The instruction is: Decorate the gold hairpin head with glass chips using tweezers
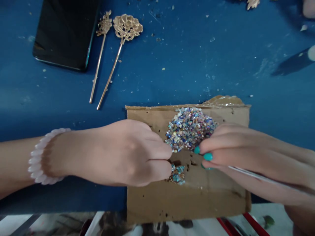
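"Where's the ornament [178, 173] from where you're standing?"

"On the cardboard [187, 205], just right of the left hand [123, 154] and touching its fingertips. That's the nearer of the 2 hands. From the right hand [236, 150] it lies left and a little near, well apart."

"Which way does it point?"

"The blue-green part sticks out to the right. It's about as broad as it is long, so I can't tell its long axis; anything further left is under the fingers."

"And the hands?"

"The left has its fingers pressed together, pinching the ornament's left edge, I'd say, though the thumb's hidden. The right is bunched, thumb and fingers closed round a thin metallic tool [258, 176] that slants near and right. I can't see its working tip."

"Those fingertips are by the chips [189, 127]?"

"Yes, at the pile's near right edge. The pile sits just far of the ornament, slightly right."
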Available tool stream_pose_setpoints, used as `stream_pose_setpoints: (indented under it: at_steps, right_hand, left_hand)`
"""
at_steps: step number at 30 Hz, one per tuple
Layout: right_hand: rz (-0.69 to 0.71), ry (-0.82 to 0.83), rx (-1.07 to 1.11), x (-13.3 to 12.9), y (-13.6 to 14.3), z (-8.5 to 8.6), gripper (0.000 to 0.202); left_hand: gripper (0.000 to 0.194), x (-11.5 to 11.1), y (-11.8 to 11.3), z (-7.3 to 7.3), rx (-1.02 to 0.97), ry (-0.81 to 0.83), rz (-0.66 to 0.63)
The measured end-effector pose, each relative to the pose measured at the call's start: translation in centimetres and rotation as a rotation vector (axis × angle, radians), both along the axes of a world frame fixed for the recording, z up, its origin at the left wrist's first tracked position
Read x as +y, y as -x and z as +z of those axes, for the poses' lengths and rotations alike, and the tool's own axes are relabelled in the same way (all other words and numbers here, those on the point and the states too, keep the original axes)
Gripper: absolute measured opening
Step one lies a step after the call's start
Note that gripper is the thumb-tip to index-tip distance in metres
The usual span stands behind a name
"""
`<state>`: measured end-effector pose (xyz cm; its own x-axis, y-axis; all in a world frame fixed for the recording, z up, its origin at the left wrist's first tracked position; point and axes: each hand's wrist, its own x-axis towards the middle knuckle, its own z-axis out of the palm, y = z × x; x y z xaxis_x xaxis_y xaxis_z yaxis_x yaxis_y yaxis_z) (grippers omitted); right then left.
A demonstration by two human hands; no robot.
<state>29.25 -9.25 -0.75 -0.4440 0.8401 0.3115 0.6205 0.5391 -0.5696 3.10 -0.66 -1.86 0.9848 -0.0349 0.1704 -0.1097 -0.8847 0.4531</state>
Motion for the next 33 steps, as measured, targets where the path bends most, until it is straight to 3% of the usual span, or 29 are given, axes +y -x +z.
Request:
stream_pose_setpoints:
  at_steps: [3, 12, 26, 33]
  right_hand:
    - [0.172, 0.023, 0.049, 0.13, -0.21, -0.45, 0.032]
    - [0.204, 0.072, 0.063, 0.19, -0.16, -0.44, 0.03]
    - [0.121, 0.054, 0.08, -0.14, -0.17, -1.01, 0.012]
    - [-0.083, -0.012, 0.003, 0.55, 0.36, -0.55, 0.003]
  left_hand:
    - [0.029, 0.08, -0.05, -0.04, 0.011, 0.001, -0.021]
    - [0.026, 0.19, -0.07, 0.07, 0.007, 0.004, -0.015]
    - [0.031, 0.11, -0.1, 0.28, 0.035, 0.051, 0.002]
    - [0.039, 0.05, 0.01, 0.39, 0.018, 0.034, 0.03]
